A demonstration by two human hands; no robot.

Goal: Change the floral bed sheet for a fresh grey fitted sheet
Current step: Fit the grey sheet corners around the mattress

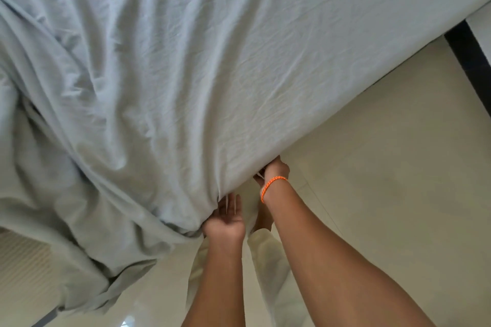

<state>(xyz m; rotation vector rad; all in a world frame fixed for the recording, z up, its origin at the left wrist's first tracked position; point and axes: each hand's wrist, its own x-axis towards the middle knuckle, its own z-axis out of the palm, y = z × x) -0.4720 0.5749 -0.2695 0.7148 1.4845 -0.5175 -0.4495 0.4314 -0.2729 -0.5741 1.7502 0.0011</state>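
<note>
— Where was the grey fitted sheet (186, 61)?

— Spread over the bed, smooth towards the right, bunched and trailing off the edge on the left, above the pale floor (385, 167).

— And the hands?

— Both were at the sheet's near corner. The left hand (225, 218) lay palm up with fingers nearly straight, their tips against the hem. The right hand (273, 170), an orange cord bracelet (272, 188) on its wrist, reached under the edge; its grip was curled into the fabric, though the fingers were mostly hidden.
</note>
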